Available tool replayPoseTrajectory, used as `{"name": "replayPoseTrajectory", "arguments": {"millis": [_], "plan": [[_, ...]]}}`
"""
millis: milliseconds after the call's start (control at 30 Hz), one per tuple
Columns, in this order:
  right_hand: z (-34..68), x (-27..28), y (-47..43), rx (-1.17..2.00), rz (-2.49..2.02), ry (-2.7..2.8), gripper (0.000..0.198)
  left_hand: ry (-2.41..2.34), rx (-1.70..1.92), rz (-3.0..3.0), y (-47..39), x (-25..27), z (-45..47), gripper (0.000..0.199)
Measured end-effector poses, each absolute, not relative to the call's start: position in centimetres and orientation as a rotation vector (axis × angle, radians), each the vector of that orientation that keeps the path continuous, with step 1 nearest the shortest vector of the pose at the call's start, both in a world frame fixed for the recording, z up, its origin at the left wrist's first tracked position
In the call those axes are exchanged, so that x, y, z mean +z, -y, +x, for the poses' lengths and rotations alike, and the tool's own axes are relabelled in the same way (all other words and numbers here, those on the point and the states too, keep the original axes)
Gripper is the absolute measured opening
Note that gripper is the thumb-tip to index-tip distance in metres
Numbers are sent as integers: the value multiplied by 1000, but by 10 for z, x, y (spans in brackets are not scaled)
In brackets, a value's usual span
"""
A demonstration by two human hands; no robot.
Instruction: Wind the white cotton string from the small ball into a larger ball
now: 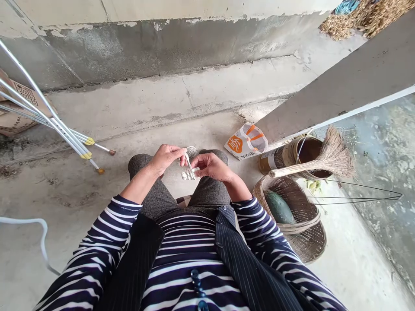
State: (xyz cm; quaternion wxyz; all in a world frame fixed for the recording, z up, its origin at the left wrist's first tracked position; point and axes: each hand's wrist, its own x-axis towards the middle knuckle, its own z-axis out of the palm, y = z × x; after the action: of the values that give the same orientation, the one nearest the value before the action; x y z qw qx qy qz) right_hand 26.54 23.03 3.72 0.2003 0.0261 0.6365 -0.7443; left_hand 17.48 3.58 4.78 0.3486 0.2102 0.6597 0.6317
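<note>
A bundle of pale, flat cord (188,175), folded in short loops, is held in front of my knees. My left hand (166,158) pinches an upper strand of it between thumb and fingers. Lower down and to the right, my right hand (213,167) has its fingers closed on the looped part. Just beyond the fingertips shows a small, round, greyish patterned piece (191,151); whether it belongs to the cord I cannot tell. Both hands are above the gap between my legs, and the fingers partly hide the cord.
Metal crutch-like poles (61,125) lean at the left before a cardboard box (19,108). To the right are a paper bag (244,140), a bucket (308,151), a straw broom (335,155) and a wicker basket (301,198) with a dark green melon (279,207). A white hose (42,229) lies left.
</note>
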Motion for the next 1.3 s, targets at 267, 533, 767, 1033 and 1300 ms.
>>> {"name": "replayPoseTrajectory", "arguments": {"millis": [267,533,767,1033,1300], "plan": [[273,34,-229,-2263,157,-1551,46,-1836,1336,546,-37,14,166,54],[275,28,-231,-2447,399,-1637,40,-2283,1518,542,-41,-12,188,25],[273,23,-225,-2510,507,-1466,45,-1946,1632,426,-64,-29,225,25],[274,40,-249,-2851,549,-1295,36,-2050,1440,390,-33,-64,212,36],[288,84,-268,-2978,365,-1409,33,-2212,1295,425,5,-67,148,29]]}}
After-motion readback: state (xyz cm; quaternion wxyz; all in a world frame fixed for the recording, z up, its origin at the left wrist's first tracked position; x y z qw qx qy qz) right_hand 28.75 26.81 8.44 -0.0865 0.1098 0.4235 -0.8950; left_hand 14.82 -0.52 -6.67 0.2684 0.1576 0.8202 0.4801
